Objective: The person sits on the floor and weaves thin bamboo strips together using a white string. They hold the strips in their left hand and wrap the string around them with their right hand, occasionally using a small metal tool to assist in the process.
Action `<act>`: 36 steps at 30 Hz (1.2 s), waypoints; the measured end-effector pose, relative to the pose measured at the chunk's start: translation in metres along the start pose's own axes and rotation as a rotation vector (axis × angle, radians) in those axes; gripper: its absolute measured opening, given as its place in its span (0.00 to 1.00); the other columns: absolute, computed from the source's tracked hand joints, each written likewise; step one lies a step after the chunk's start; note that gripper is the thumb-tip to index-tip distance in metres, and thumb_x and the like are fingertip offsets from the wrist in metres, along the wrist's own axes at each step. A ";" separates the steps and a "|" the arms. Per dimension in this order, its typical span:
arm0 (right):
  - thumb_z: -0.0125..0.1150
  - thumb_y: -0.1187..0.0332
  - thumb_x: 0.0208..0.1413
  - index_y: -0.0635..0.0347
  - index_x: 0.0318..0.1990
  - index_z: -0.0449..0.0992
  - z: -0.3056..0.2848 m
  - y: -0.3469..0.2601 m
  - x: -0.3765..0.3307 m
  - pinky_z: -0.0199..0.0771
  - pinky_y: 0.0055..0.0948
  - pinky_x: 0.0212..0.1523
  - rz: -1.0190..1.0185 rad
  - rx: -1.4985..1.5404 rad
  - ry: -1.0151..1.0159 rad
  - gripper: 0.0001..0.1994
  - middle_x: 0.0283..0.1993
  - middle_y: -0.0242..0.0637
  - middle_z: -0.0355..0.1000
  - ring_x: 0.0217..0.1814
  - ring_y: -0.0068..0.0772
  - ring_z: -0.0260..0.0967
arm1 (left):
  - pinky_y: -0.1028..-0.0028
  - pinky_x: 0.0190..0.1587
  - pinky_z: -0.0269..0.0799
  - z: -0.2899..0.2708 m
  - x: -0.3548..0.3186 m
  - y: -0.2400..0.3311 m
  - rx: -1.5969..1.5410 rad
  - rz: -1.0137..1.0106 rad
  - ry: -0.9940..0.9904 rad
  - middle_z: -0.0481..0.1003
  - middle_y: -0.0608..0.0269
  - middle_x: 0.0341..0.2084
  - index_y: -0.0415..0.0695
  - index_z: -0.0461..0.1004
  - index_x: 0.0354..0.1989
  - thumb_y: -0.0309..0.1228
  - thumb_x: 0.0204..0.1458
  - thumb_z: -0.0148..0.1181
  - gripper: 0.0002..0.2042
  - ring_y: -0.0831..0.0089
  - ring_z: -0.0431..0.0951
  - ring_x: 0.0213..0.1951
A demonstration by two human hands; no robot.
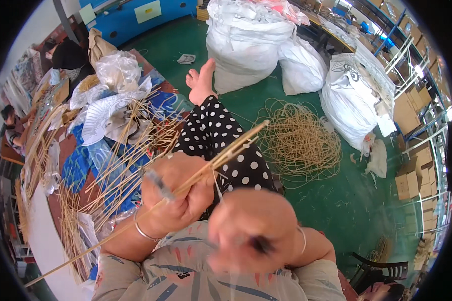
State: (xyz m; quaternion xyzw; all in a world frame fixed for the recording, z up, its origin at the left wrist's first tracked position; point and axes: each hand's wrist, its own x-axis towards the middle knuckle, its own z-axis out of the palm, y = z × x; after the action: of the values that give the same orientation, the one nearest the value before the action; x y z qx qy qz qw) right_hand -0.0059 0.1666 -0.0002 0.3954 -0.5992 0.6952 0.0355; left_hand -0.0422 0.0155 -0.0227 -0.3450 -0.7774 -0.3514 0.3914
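My left hand [178,200] is closed around a few thin bamboo strips [236,145] in front of my lap. Their bundled end points up and to the right, and one long strip runs down to the lower left. A small greyish piece [158,184], blurred, shows at the fingers of this hand. To its right and nearer my body, my right hand [251,226] is curled and smeared by motion, with something dark [261,245] at it. A thin white strand [219,189] stretches from the strips toward that hand.
Many bamboo strips [130,150] lie over blue sheets and plastic on my left. A tangled coil of thin cane [301,143] rests on the green floor at right. Large white sacks [248,47] stand ahead; cardboard boxes [417,175] fill shelves far right. Two people sit at far left.
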 end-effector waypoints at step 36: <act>0.60 0.73 0.36 0.62 0.30 0.66 -0.018 0.032 0.000 0.63 0.25 0.20 -0.315 -0.623 0.114 0.12 0.24 0.38 0.65 0.19 0.35 0.62 | 0.79 0.23 0.60 0.000 -0.012 0.011 -0.402 -0.349 -0.086 0.67 0.61 0.20 0.36 0.67 0.35 0.28 0.52 0.46 0.08 0.79 0.65 0.21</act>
State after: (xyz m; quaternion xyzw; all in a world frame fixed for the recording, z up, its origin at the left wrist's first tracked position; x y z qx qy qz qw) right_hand -0.0317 0.1727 -0.0250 0.4139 -0.7113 0.4857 0.2947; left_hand -0.0278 0.0177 -0.0297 -0.2912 -0.7557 -0.5457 0.2152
